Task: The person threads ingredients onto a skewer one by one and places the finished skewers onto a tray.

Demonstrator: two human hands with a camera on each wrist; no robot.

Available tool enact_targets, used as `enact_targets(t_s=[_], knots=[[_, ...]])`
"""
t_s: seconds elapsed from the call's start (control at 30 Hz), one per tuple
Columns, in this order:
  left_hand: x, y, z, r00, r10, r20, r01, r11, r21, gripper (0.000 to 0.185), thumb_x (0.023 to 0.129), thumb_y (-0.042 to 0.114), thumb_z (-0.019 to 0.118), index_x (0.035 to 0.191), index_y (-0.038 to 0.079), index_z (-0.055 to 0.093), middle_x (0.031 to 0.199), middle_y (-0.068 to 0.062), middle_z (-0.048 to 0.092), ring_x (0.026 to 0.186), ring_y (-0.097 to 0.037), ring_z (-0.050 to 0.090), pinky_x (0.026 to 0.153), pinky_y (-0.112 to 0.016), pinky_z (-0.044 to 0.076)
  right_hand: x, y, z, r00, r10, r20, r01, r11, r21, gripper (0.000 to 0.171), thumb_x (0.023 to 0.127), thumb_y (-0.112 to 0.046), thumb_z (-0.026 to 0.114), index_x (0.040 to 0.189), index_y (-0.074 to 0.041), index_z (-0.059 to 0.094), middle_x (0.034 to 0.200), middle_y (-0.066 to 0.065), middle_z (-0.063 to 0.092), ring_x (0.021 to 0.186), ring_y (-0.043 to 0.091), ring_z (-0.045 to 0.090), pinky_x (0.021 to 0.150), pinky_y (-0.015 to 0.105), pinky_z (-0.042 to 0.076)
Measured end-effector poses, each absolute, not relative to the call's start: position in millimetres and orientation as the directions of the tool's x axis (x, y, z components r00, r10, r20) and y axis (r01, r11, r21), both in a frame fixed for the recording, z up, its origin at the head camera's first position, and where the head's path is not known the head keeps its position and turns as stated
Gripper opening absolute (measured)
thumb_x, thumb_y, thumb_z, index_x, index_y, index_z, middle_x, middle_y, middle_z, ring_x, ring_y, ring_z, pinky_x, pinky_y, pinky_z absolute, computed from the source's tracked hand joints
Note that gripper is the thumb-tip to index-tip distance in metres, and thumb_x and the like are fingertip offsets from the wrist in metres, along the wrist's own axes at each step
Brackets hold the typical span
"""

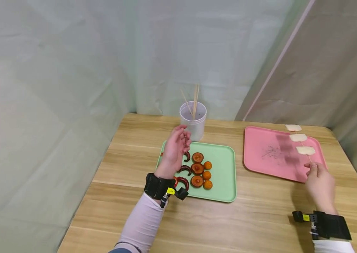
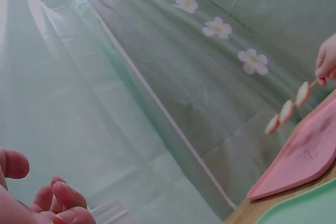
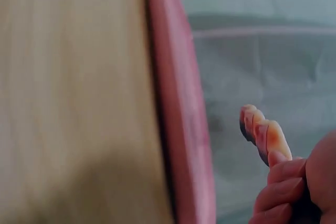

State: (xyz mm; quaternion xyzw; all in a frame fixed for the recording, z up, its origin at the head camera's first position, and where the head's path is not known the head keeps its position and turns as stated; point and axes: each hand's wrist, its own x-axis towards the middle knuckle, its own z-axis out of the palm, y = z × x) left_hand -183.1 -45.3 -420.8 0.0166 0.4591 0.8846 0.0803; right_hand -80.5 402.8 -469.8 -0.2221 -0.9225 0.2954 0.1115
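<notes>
My right hand [image 1: 320, 184] pinches the lower end of a thin wooden skewer [image 1: 309, 159] at the near right edge of the pink tray [image 1: 260, 147]. Three pale flat food pieces [image 1: 305, 150] are threaded along it, spaced apart, and their shadows fall on the tray. In the left wrist view the skewered pieces [image 2: 286, 111] hang above the tray. My left hand [image 1: 173, 147] is over the left part of the green tray [image 1: 222, 168], fingers loosely curled and holding nothing. Its fingertips overlap the white bucket [image 1: 197, 128] in the head view.
Dark red tentacle pieces [image 1: 183, 182], brown round mushroom-like caps [image 1: 197, 181] and orange balls [image 1: 207, 175] lie in rows on the green tray. Several bare skewers [image 1: 195, 100] stand in the bucket. Pale curtains [image 1: 213, 52] close off the wooden table [image 1: 260, 211] at its back.
</notes>
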Motion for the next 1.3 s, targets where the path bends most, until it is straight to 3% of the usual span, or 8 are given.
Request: enact_targets(t_s=[0.3,0.53,0.7,0.77,0.93,1.3], knots=[[-183,-44,-421,-0.987,0.158,-0.041,-0.124,-0.566,0.815,0.018,0.112,0.022,0.045,0.128,0.014,0.049,0.095,-0.001,0.053,0.073,-0.013,0.045,0.058,-0.021,0.03,-70,432,-485,-0.808,0.586,-0.064,0.513,0.647,-0.564,0.056,0.117,-0.028,0.02,0.136,0.01,0.056,0.092,0.023,0.051,0.079,0.036,0.047,0.064,0.041,0.034],[-183,-44,-423,-0.986,0.161,-0.045,-0.129,-0.562,0.817,0.018,0.112,0.021,0.044,0.129,0.014,0.047,0.094,0.0,0.052,0.072,-0.013,0.044,0.057,-0.021,0.029,-61,443,-488,-0.78,0.611,-0.135,0.572,0.609,-0.55,0.059,0.117,-0.028,0.017,0.137,0.015,0.051,0.123,0.041,0.053,0.102,0.051,0.05,0.072,0.045,0.036],[-183,-44,-423,-0.987,0.157,-0.037,-0.12,-0.561,0.819,0.018,0.112,0.021,0.044,0.128,0.014,0.048,0.093,0.0,0.053,0.072,-0.012,0.044,0.057,-0.021,0.029,-59,447,-486,-0.776,0.609,-0.163,0.588,0.606,-0.536,0.063,0.115,-0.032,0.019,0.14,0.016,0.051,0.139,0.044,0.049,0.11,0.054,0.05,0.073,0.046,0.038],[-183,-44,-422,-0.987,0.157,-0.032,-0.116,-0.56,0.82,0.018,0.112,0.021,0.044,0.128,0.013,0.048,0.093,0.0,0.053,0.072,-0.012,0.044,0.057,-0.021,0.029,-58,448,-484,-0.776,0.607,-0.17,0.593,0.61,-0.526,0.064,0.115,-0.033,0.02,0.147,0.014,0.049,0.146,0.043,0.046,0.117,0.057,0.05,0.079,0.053,0.043],[-183,-44,-423,-0.987,0.159,-0.035,-0.119,-0.56,0.82,0.018,0.112,0.021,0.044,0.128,0.013,0.048,0.093,0.0,0.052,0.071,-0.012,0.044,0.057,-0.021,0.029,-56,451,-483,-0.773,0.603,-0.2,0.612,0.622,-0.489,0.066,0.114,-0.038,0.026,0.156,0.012,0.036,0.154,0.042,0.036,0.133,0.063,0.042,0.101,0.07,0.038],[-183,-45,-422,-0.986,0.161,-0.037,-0.123,-0.563,0.817,0.02,0.113,0.02,0.042,0.131,0.012,0.047,0.094,-0.001,0.051,0.072,-0.013,0.044,0.057,-0.022,0.028,-63,461,-483,-0.788,0.569,-0.234,0.605,0.645,-0.467,0.068,0.115,-0.039,0.023,0.156,0.014,0.031,0.155,0.044,0.032,0.138,0.065,0.034,0.11,0.072,0.032]])
